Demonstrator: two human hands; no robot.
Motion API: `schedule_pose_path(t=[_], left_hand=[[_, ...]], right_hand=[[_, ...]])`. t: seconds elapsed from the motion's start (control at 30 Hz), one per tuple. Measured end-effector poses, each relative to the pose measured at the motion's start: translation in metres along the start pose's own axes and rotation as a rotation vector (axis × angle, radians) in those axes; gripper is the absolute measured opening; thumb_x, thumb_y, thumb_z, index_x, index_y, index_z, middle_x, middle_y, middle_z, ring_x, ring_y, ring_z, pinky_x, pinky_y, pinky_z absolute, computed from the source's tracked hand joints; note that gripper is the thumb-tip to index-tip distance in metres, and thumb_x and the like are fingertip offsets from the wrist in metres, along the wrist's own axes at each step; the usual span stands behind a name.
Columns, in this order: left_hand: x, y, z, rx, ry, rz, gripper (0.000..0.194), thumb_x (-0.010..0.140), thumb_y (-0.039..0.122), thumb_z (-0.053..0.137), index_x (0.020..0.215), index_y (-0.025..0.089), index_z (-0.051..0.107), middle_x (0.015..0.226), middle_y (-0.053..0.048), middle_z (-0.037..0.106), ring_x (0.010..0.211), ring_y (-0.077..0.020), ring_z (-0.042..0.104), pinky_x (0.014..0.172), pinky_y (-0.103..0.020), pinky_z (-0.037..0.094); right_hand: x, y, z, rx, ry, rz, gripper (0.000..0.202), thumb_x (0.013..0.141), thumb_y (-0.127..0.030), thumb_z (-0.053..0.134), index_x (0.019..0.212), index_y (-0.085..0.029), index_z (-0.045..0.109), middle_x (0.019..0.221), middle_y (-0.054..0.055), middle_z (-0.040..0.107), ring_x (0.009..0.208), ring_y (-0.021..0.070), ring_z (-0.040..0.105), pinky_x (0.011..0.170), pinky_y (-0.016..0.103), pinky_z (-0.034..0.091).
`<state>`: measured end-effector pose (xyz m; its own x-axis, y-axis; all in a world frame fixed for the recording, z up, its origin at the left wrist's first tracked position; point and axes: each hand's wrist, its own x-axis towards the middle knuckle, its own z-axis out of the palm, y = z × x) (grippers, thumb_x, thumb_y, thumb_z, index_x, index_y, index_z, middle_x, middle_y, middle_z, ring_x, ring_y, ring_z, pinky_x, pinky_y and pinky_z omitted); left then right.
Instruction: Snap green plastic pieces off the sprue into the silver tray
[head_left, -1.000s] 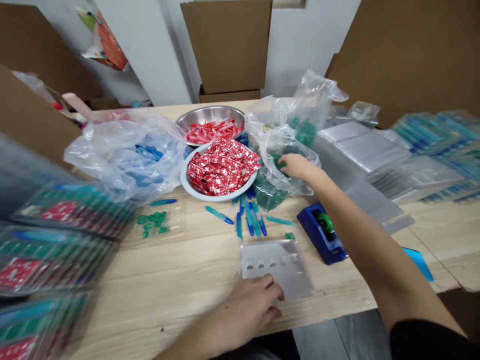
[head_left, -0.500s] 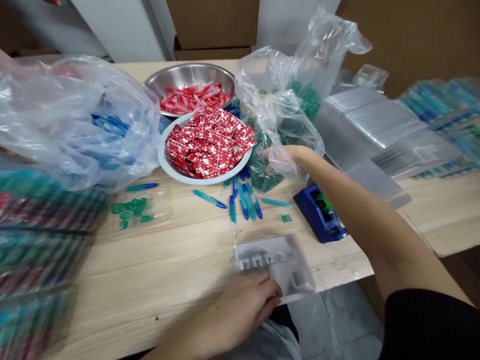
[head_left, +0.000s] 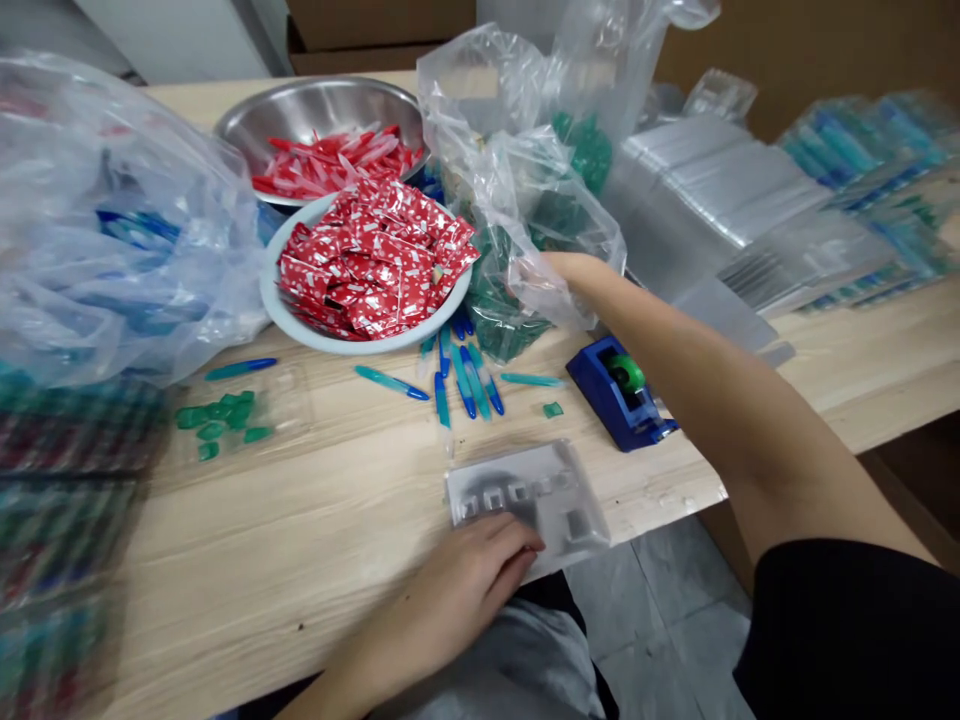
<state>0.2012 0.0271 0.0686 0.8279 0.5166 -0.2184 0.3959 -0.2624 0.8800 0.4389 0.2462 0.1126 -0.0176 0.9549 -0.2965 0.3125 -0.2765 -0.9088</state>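
My left hand (head_left: 484, 560) rests on the near edge of a clear moulded plastic tray (head_left: 577, 500) at the table's front edge, fingers curled together over it. Whether it grips the tray is hard to see. My right hand (head_left: 551, 280) reaches into a clear plastic bag (head_left: 517, 190) holding green pieces; its fingers are hidden by the film. Several blue pens (head_left: 469, 380) lie between the bag and the tray, with one small green piece (head_left: 553, 410) to their right. A blue tape dispenser (head_left: 619, 395) stands below my right forearm.
A bowl of red packets (head_left: 375, 265) and a steel bowl (head_left: 300, 110) of red pens stand at the back. Left are a large bag (head_left: 112, 240), green pieces (head_left: 217, 415) and stacked packs (head_left: 75, 480). Plastic trays (head_left: 720, 190) are stacked on the right.
The view has shifted, so the table's items appear further left and slightly higher. My right hand remains in the bag, and my left hand remains on the tray.
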Motion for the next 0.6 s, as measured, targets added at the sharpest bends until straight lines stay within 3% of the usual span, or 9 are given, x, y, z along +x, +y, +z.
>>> schedule_pose_path(t=[0.1,0.2,0.3,0.33,0.43,0.53,0.6], left_hand=[[-0.008,0.002,-0.003,-0.034,0.000,0.009,0.018,0.100,0.021,0.045,0.104,0.024,0.062,0.101,0.000,0.069,0.092,-0.0135,0.065,0.083,-0.025,0.049],[-0.007,0.003,-0.019,-0.104,0.089,0.067,0.016,0.099,0.022,0.048,0.103,0.026,0.063,0.094,0.003,0.069,0.083,-0.0099,0.065,0.076,-0.020,0.050],[0.027,-0.002,-0.045,-0.021,0.283,0.158,0.019,0.099,0.023,0.048,0.107,0.024,0.064,0.098,-0.001,0.070,0.086,-0.0118,0.066,0.077,-0.022,0.052],[0.046,-0.005,-0.052,0.075,0.281,0.197,0.020,0.099,0.023,0.046,0.107,0.021,0.065,0.102,-0.004,0.069,0.093,-0.0143,0.065,0.083,-0.026,0.052],[0.109,-0.017,-0.063,0.339,0.018,0.207,0.022,0.095,0.017,0.047,0.103,0.020,0.068,0.107,-0.006,0.068,0.099,-0.0184,0.064,0.090,-0.033,0.051],[0.156,-0.028,-0.058,0.401,-0.090,0.193,0.014,0.084,0.015,0.062,0.096,0.018,0.070,0.101,-0.007,0.068,0.094,-0.0225,0.065,0.084,-0.036,0.052],[0.171,-0.032,-0.052,0.415,-0.107,0.182,0.011,0.080,0.014,0.066,0.090,0.016,0.070,0.097,-0.008,0.067,0.093,-0.0244,0.065,0.083,-0.037,0.052]], right_hand=[[-0.011,-0.010,-0.008,-0.117,0.018,0.028,0.040,0.101,-0.037,0.042,0.109,-0.004,0.064,0.112,0.003,0.062,0.099,0.0194,0.064,0.085,0.030,0.052],[-0.023,-0.022,-0.014,-0.122,0.102,-0.034,0.007,0.093,-0.013,0.057,0.095,-0.008,0.062,0.076,-0.003,0.061,0.063,0.0064,0.058,0.056,0.017,0.048],[-0.033,-0.030,-0.016,-0.004,0.206,-0.118,0.015,0.088,0.001,0.051,0.086,-0.013,0.054,0.054,-0.010,0.046,0.044,0.0025,0.044,0.042,0.010,0.030],[-0.036,-0.031,-0.016,0.053,0.228,-0.130,0.015,0.089,-0.001,0.047,0.086,-0.015,0.052,0.053,-0.010,0.044,0.043,0.0027,0.044,0.041,0.010,0.029],[-0.042,-0.029,-0.017,0.244,0.227,-0.087,0.012,0.092,-0.009,0.041,0.084,-0.016,0.047,0.058,-0.007,0.047,0.044,0.0034,0.043,0.039,0.011,0.031],[-0.044,-0.025,-0.020,0.433,0.149,-0.030,0.015,0.091,-0.013,0.033,0.080,-0.016,0.043,0.062,-0.004,0.047,0.048,0.0036,0.040,0.038,0.009,0.029],[-0.046,-0.025,-0.022,0.549,0.090,-0.027,0.017,0.090,-0.016,0.029,0.078,-0.016,0.040,0.065,-0.003,0.046,0.049,0.0033,0.039,0.037,0.009,0.027]])
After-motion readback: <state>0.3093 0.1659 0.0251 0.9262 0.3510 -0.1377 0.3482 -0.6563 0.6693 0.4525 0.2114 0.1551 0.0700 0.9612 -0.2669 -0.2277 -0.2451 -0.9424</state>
